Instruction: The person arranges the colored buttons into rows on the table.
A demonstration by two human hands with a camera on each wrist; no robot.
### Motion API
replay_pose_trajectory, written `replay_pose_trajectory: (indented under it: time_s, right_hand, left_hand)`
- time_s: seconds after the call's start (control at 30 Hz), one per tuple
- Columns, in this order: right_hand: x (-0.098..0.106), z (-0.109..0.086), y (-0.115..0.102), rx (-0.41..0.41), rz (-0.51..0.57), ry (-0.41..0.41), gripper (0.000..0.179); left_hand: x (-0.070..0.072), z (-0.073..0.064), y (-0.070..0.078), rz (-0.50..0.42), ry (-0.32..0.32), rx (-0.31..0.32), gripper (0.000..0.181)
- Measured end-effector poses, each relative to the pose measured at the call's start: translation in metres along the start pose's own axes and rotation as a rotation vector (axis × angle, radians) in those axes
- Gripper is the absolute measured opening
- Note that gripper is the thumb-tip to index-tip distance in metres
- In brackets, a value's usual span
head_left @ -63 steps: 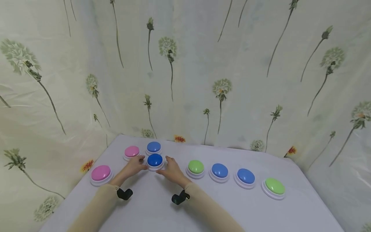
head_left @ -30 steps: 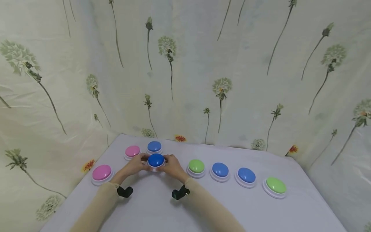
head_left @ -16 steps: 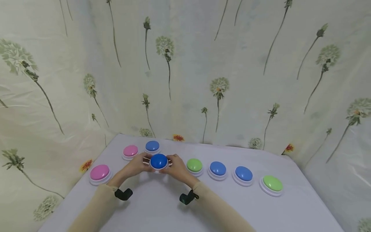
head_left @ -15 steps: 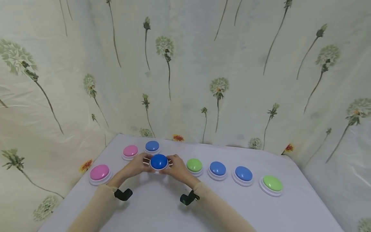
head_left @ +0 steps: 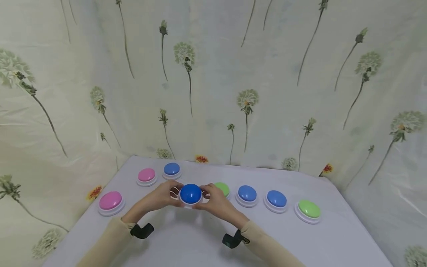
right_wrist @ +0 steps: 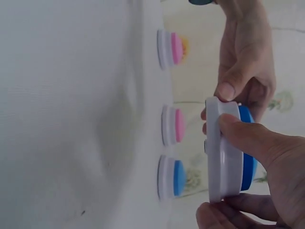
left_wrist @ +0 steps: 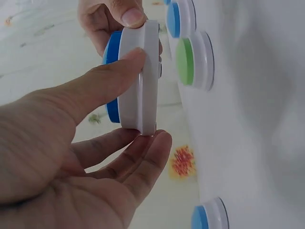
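A round blue push button with a white base (head_left: 191, 194) is held up off the table between both hands, blue dome upward. My left hand (head_left: 165, 194) grips its left side; in the left wrist view the thumb (left_wrist: 114, 76) presses the white rim while the fingers curl under its edge. My right hand (head_left: 218, 202) pinches the opposite side, its thumb (right_wrist: 250, 138) on the white base in the right wrist view. Behind the right hand, a green button (head_left: 222, 188) is partly hidden.
On the white table (head_left: 186, 244), two pink buttons (head_left: 110, 200) and a blue button (head_left: 171, 169) stand at the left. To the right are two more blue buttons (head_left: 247, 193) and a green one (head_left: 308, 209). A flower-printed curtain (head_left: 213, 81) hangs behind.
Both hands have closed on the blue button, lifted it from the table and carried it right and toward me, away from the other blue button. The remaining buttons stay put; the view shifts slightly.
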State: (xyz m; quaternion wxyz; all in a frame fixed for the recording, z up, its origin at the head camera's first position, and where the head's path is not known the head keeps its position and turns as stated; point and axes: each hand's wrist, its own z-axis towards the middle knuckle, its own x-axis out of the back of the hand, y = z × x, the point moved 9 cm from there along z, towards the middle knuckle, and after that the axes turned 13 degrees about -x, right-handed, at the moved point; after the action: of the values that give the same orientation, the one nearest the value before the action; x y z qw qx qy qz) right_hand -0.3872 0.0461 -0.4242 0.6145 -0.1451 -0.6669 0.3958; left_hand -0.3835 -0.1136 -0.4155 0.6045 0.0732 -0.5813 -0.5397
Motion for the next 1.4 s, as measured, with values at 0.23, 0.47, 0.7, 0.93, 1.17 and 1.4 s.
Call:
replay_pose_trajectory:
  time_s: [0.23, 0.47, 0.7, 0.93, 1.17, 1.4]
  right_hand:
    - [0.025, -0.031, 0.012, 0.011, -0.026, 0.000, 0.069]
    - [0.039, -0.058, 0.021, 0.004, -0.048, -0.001, 0.069]
    - [0.043, -0.071, 0.038, -0.006, -0.087, -0.019, 0.068]
    - [0.038, -0.070, 0.058, -0.010, -0.133, -0.029, 0.064]
    - [0.032, -0.064, 0.078, -0.047, -0.141, -0.040, 0.063]
    - [0.025, -0.062, 0.086, -0.024, -0.154, -0.042, 0.064]
  left_hand:
    - [-0.024, 0.005, 0.030, 0.026, -0.050, -0.043, 0.059]
    - [-0.048, 0.011, 0.046, 0.003, -0.104, -0.085, 0.056]
    - [-0.076, 0.017, 0.045, 0.013, -0.151, -0.099, 0.052]
    - [-0.098, 0.023, 0.034, 0.022, -0.183, -0.079, 0.049]
    - [-0.113, 0.030, 0.017, 0.039, -0.190, -0.032, 0.049]
    - [-0.121, 0.032, 0.007, 0.083, -0.205, -0.011, 0.054]
